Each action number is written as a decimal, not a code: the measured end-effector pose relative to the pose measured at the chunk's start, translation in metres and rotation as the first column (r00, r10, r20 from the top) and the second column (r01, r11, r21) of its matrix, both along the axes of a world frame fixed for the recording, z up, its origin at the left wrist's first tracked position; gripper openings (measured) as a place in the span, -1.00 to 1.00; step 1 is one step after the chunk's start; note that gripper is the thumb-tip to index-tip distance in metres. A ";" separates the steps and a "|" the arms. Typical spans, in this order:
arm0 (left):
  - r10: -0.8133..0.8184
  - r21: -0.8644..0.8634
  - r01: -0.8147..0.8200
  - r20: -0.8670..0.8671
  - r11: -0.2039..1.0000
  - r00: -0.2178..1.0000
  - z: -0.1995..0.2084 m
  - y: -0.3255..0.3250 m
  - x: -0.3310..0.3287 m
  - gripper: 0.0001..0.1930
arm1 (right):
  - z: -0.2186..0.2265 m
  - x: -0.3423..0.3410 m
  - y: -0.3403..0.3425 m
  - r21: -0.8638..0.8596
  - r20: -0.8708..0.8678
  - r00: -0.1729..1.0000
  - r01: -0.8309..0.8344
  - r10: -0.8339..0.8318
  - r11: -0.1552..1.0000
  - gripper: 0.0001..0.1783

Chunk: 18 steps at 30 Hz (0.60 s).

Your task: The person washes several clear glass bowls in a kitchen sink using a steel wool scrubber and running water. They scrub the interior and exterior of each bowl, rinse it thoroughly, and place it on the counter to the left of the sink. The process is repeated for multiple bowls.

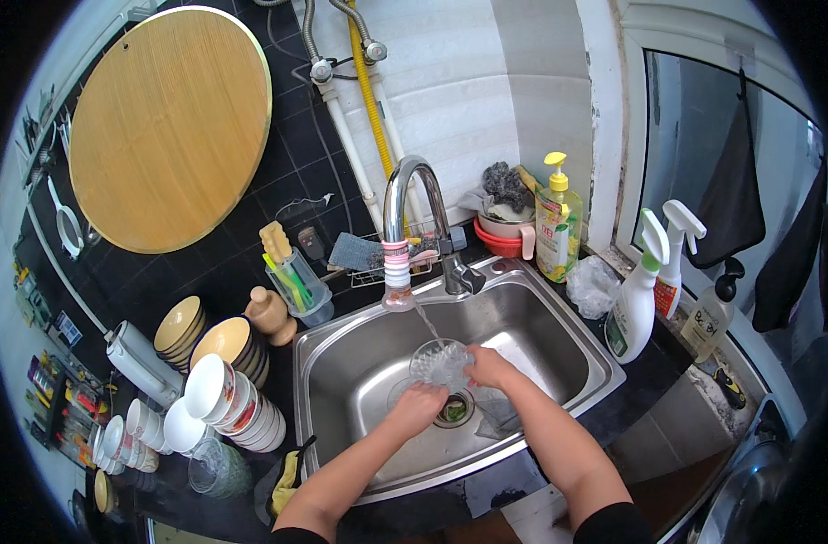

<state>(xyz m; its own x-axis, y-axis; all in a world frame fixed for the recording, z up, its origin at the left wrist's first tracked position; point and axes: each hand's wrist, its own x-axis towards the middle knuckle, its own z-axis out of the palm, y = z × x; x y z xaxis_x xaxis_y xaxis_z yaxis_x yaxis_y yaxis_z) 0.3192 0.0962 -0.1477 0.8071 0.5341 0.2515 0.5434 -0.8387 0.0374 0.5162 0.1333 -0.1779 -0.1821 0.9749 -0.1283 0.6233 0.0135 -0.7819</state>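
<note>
— Both our hands are down in the steel sink [559, 299]: our left hand [418, 406] curls under the near edge of a clear glass bowl [439, 363], and our right hand [488, 365] grips its far rim, fingers closed on the glass.

— Where do we have the bowl?

— Between our two hands, tilted up under the thin stream of water falling from the curved tap [405, 218], which rises just beyond our fingers. Directly below our hands sits the drain strainer [456, 412], with green scraps caught in it.

— What else surrounds us?

— To the left of our left hand, on the dark counter, stand stacks of white bowls [233, 403] and yellow bowls [205, 335], with a clear cup [216, 468] nearer to us. Beyond the tap, a scrubbing pad [355, 252] lies on a wire rack. To the right of our right hand, a yellow dish-soap bottle [557, 231] stands behind the sink's corner, and two spray bottles [648, 286] stand further right. High to the left, a round wooden board [169, 127] leans against the black tiled wall.
</note>
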 end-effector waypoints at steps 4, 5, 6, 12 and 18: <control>0.144 -0.141 -0.119 0.182 0.983 0.973 -0.004 0.008 0.012 -0.85 | 0.033 -0.001 -0.008 0.097 -0.019 0.974 0.228 -0.227 0.969 -0.51; 0.187 -0.253 -0.129 0.222 0.959 0.957 -0.003 0.011 0.015 -0.83 | 0.041 -0.002 -0.010 0.125 -0.019 0.960 0.280 -0.280 0.952 -0.53; 0.234 -0.362 -0.131 0.256 0.923 0.938 -0.002 0.014 0.019 -0.82 | 0.046 -0.002 -0.013 0.147 -0.024 0.964 0.265 -0.264 0.953 -0.53; 0.659 -0.801 0.398 0.596 0.447 0.459 -0.016 0.030 0.029 -0.79 | 0.034 -0.010 -0.011 0.399 -0.098 0.994 0.091 -0.056 0.912 -0.50; 0.749 -0.779 0.536 0.558 0.325 0.356 -0.008 0.023 0.023 -0.78 | 0.044 -0.015 -0.015 0.450 -0.113 0.989 -0.033 0.094 0.892 -0.49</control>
<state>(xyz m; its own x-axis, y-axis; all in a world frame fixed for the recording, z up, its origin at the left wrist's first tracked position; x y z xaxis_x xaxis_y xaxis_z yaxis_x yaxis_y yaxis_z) 0.3419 0.1194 -0.1560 0.3813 0.9237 -0.0376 -0.2841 0.1558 0.9460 0.5012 0.1181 -0.1337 -0.2306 0.9094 0.3461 0.5043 0.4159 -0.7568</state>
